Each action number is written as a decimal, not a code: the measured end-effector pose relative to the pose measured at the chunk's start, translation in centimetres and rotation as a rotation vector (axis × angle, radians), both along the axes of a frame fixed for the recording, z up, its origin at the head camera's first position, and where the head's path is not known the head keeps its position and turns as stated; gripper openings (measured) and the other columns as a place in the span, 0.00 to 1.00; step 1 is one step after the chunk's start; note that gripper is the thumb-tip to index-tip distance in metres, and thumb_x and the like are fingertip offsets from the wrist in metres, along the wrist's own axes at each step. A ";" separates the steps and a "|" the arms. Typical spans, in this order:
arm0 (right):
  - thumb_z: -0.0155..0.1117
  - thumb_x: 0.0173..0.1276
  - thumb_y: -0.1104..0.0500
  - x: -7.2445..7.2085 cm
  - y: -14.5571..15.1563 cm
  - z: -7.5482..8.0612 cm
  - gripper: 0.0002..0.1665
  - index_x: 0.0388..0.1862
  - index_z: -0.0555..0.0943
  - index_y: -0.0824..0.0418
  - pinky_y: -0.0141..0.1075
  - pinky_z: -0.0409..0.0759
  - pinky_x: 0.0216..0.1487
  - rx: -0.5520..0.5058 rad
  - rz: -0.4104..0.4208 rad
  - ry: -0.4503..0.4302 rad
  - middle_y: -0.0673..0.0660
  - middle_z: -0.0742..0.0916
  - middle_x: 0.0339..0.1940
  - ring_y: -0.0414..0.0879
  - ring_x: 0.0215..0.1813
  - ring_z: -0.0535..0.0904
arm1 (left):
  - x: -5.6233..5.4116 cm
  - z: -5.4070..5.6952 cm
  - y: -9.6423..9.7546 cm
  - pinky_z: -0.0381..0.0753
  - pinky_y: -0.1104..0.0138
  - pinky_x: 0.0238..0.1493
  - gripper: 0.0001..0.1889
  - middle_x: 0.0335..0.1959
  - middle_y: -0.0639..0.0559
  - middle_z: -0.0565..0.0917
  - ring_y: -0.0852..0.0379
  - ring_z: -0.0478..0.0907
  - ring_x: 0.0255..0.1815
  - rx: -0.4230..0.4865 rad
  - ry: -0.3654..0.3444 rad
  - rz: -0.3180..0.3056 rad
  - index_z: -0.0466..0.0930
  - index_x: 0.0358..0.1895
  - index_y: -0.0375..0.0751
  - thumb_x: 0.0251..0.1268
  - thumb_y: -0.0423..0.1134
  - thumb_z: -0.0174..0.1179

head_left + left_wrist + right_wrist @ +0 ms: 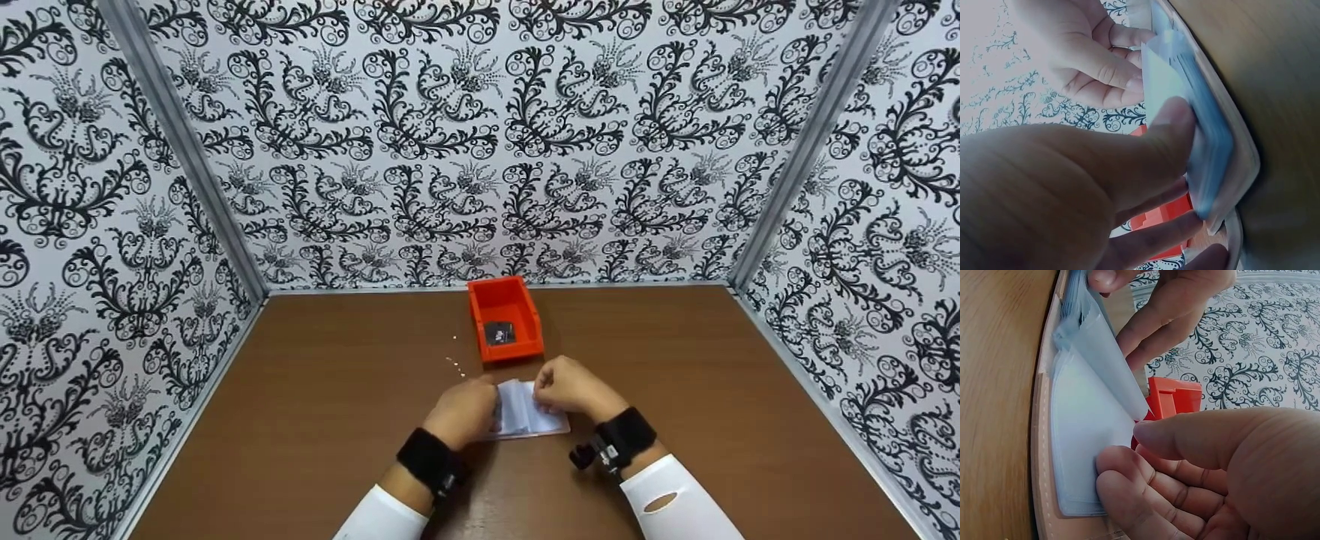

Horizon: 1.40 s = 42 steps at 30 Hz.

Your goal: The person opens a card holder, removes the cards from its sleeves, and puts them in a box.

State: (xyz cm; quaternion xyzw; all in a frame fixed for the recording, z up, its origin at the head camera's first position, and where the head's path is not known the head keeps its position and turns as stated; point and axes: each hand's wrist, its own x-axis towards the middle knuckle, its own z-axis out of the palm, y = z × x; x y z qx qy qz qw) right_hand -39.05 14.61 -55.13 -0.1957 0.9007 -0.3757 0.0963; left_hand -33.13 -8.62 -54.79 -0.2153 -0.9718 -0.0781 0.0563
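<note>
A card holder [555, 429] with a stitched pinkish-tan cover and clear plastic sleeves lies open on the table. My left hand [463, 411] grips the sleeve stack at its left side, the thumb pressed on top and the fingers beneath in the left wrist view. One sleeve [1109, 363] stands raised and bowed in the middle. Over the right side, my right hand [571, 388] has loosely curled fingers touching the flat sleeve [1086, 433]. Its thumb tip is close to the raised sleeve's edge, with a small gap between thumb and fingers.
Just behind the holder stands an orange-red plastic bin [534, 330], with a dark flat item [499, 332] inside. Small white specks [456, 366] lie on the brown table [337, 375] left of the bin. Patterned walls [465, 150] enclose the back and both sides.
</note>
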 end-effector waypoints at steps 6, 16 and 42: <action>0.72 0.63 0.67 0.2 0.0 -0.2 0.05 0.28 0.91 0.59 0.30 0.81 0.27 -0.001 -0.025 -0.033 0.48 0.87 0.22 0.39 0.23 0.82 | 0.1 0.2 -0.3 0.89 0.54 0.40 0.08 0.42 0.51 0.87 0.49 0.85 0.35 0.003 -0.042 -0.008 0.90 0.35 0.43 0.58 0.36 0.82; 0.72 0.65 0.66 0.2 -0.4 0.3 0.05 0.30 0.91 0.59 0.31 0.82 0.28 0.029 -0.035 -0.045 0.51 0.89 0.24 0.40 0.25 0.84 | -0.4 0.0 -0.8 0.79 0.62 0.33 0.10 0.36 0.55 0.82 0.55 0.75 0.28 0.071 -0.077 -0.031 0.89 0.27 0.49 0.54 0.34 0.84; 0.89 0.61 0.55 1.0 -1.0 1.6 0.11 0.30 0.93 0.58 0.33 0.81 0.33 0.093 -0.013 0.054 0.50 0.92 0.27 0.39 0.29 0.81 | -0.8 -0.1 -0.2 0.74 0.60 0.28 0.10 0.27 0.56 0.84 0.59 0.71 0.25 0.125 -0.040 -0.117 0.91 0.31 0.48 0.58 0.25 0.74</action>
